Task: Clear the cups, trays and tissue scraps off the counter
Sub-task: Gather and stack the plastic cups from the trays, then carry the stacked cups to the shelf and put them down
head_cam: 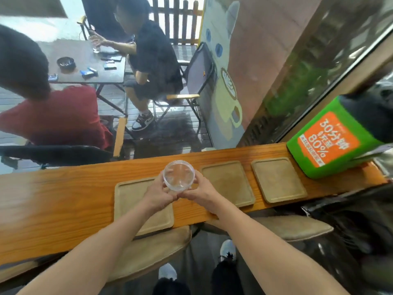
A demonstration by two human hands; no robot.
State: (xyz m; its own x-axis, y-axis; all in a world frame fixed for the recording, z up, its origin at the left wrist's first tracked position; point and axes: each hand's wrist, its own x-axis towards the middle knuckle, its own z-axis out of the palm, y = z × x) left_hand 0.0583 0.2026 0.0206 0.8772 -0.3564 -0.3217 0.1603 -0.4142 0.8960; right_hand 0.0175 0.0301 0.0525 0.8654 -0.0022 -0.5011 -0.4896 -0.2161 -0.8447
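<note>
A clear empty cup (179, 175) is held above the wooden counter (53, 201), seen from the top. My left hand (158, 193) grips its left side and my right hand (198, 191) grips its right side. Three tan square trays lie on the counter: the left tray (129, 201) partly under my left forearm, the middle tray (229, 182) just right of my right hand, and the right tray (276, 179) farther right. No tissue scraps show in this view.
A green and orange box (331, 141) stands at the counter's right end. Padded stools (153, 252) sit below the counter's near edge. Beyond the glass, two people sit at an outdoor table (85, 64).
</note>
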